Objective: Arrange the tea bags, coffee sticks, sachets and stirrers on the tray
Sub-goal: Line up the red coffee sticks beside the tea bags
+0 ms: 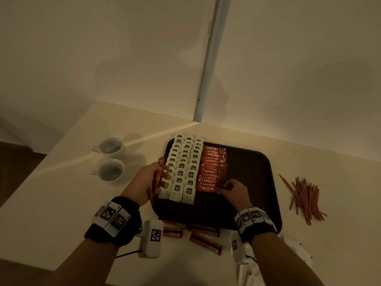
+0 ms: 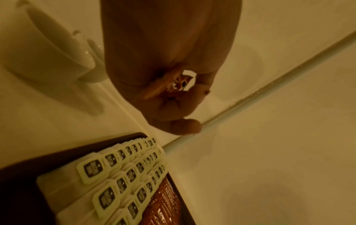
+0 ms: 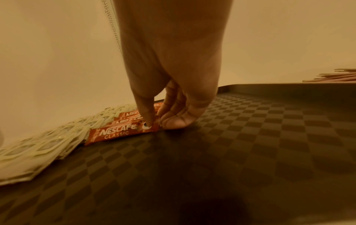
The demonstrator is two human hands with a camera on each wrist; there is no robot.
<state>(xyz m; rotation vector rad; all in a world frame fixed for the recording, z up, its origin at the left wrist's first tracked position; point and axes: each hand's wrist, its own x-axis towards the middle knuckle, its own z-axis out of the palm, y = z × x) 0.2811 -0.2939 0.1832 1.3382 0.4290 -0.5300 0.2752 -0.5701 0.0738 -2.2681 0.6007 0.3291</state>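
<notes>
A dark tray (image 1: 261, 182) holds three rows of white tea bags (image 1: 183, 168) at its left and a column of red coffee sticks (image 1: 212, 170) beside them. My right hand (image 1: 233, 191) pinches the right end of the nearest coffee stick (image 3: 117, 132) in that column, with the thumb tip on the tray (image 3: 250, 144). My left hand (image 1: 152, 180) hovers over the tray's left edge and grips a bundle of coffee sticks (image 1: 155, 182), seen between the curled fingers (image 2: 173, 85) in the left wrist view. Tea bags (image 2: 115, 179) lie below that hand.
A pile of brown stirrers (image 1: 305, 197) lies on the table right of the tray. Several loose coffee sticks (image 1: 198, 234) lie in front of the tray. Two white cups (image 1: 111, 159) stand to the left. The wall rises just behind the tray.
</notes>
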